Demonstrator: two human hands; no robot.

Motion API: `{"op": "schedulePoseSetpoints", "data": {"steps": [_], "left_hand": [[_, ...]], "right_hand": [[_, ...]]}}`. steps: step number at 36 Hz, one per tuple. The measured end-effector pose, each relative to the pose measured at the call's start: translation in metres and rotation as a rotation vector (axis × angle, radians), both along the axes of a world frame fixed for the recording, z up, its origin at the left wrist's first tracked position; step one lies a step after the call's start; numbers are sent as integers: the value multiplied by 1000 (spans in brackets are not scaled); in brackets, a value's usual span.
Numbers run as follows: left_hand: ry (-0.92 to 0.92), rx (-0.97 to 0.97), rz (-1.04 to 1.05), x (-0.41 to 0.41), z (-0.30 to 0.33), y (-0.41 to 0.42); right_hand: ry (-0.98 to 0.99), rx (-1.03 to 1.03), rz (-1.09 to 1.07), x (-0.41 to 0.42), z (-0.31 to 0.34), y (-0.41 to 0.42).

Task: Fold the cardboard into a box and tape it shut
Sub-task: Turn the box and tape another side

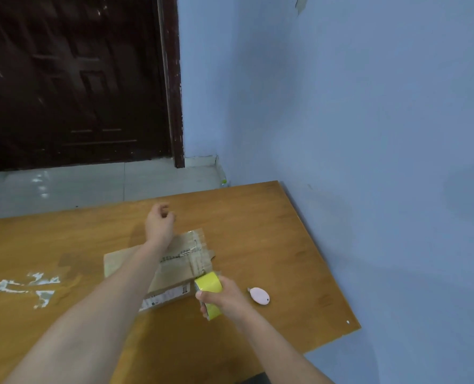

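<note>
Left to right: patch of torn whitish tape residue (26,286) stuck on the wooden bench (271,231) toward its left edge. Mid-bench, slightly toward the near edge, the flat brown corrugated cardboard (174,268), printed label on its near edge, old tape strips across the far part. It's lying flat, not yet folded.

My left hand (159,221) is out past the cardboard's far edge, over bare bench, fingers loosely curled, holding nothing I can see. My forearm crosses over the sheet's left half.

My right hand (219,296) grips the yellow-green roll of packing tape (209,295), fingers wrapped around it, just off the cardboard's near right corner. Right of that, a small pink oval cutter (259,295) lies on the bench, apart from the roll.

Handling, my guess: sheet is light, stiff across the flutes, bends easily at the creases. Will slide on the smooth bench, so pin one panel and lift by the flap edges, not mid-panel. Old tape may make flaps stick or tear.

Can't make out: the crease layout under my forearm, the tape's free end, label text (blurred), whether the left fingertips touch the bench. The bench's near right corner is cut off.
</note>
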State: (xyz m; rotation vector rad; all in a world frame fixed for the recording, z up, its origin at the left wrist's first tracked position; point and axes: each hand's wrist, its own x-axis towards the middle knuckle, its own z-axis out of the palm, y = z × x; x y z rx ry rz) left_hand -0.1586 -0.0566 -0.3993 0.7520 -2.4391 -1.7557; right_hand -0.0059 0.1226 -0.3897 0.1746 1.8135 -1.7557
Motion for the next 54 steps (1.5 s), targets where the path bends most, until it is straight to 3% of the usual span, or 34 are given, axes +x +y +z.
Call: {"op": "schedulePoseSetpoints", "data": {"steps": [5, 13, 19, 26, 35, 48, 54], "left_hand": [[173, -181, -88, 35, 16, -3], [359, -670, -511, 96, 6, -3], [434, -833, -649, 106, 2, -3], [456, -885, -682, 111, -12, -8], [287, -932, -744, 106, -20, -7], [217, -1002, -743, 104, -19, -3], [103, -1041, -740, 107, -17, 1]], "right_hand": [[33, -23, -35, 1, -6, -13], [36, 6, -20, -9, -4, -19], [15, -6, -33, -5, -6, -16], [2, -18, -76, -2, -8, -20], [-40, -33, -99, -5, -7, -24], [-37, -43, -81, -11, -10, -22], [-19, -11, -92, -11, -14, -23]]}}
